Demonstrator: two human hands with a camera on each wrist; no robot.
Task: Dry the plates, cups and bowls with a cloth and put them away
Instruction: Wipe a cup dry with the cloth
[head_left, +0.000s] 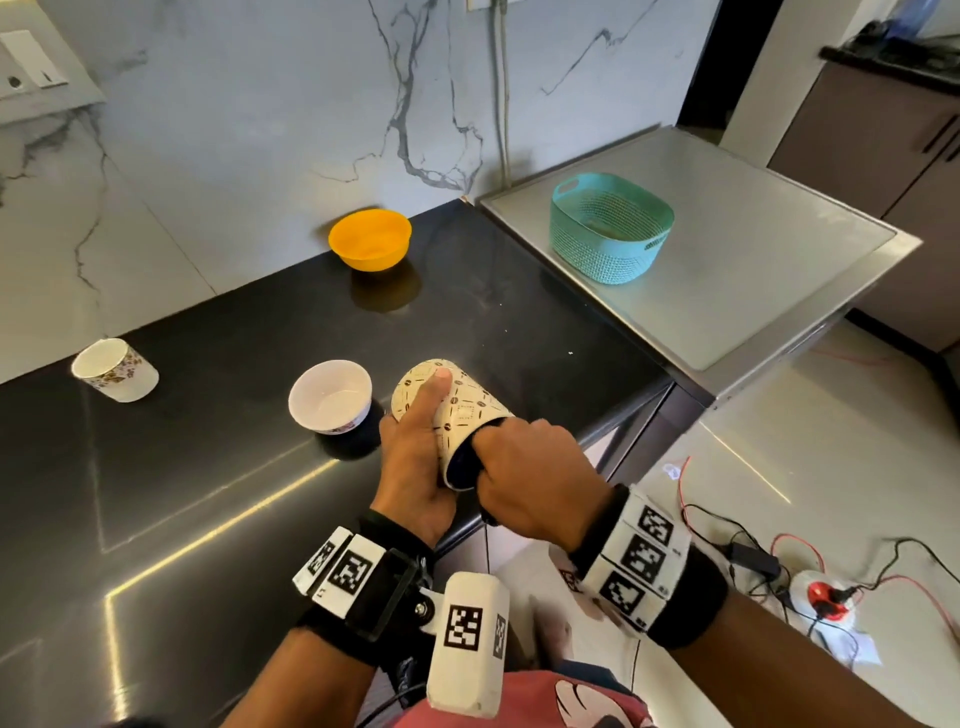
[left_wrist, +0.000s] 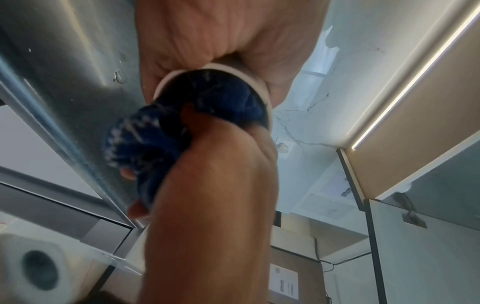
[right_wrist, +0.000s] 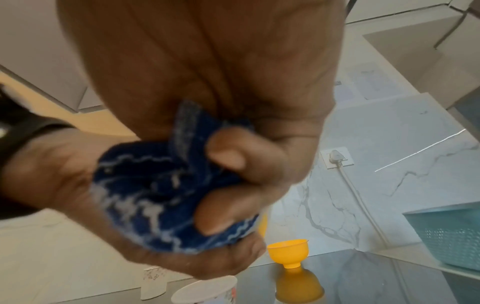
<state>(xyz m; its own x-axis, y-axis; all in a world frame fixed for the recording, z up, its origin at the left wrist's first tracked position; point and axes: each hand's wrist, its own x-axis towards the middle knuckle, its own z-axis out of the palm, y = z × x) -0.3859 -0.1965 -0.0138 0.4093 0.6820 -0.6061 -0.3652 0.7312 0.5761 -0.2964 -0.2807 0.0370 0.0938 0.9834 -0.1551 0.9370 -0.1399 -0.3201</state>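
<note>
My left hand grips a cream patterned cup tilted on its side over the counter's front edge, forefinger laid along its wall. My right hand holds a dark blue cloth and pushes it into the cup's mouth; the cup rim rings the cloth in the left wrist view. On the black counter stand a white bowl, a floral cup at the left and an orange bowl by the wall. The cup's inside is hidden.
A teal perforated basket sits on a steel surface at the right. A marble wall backs the counter. Cables and a red-and-white socket block lie on the floor at the right.
</note>
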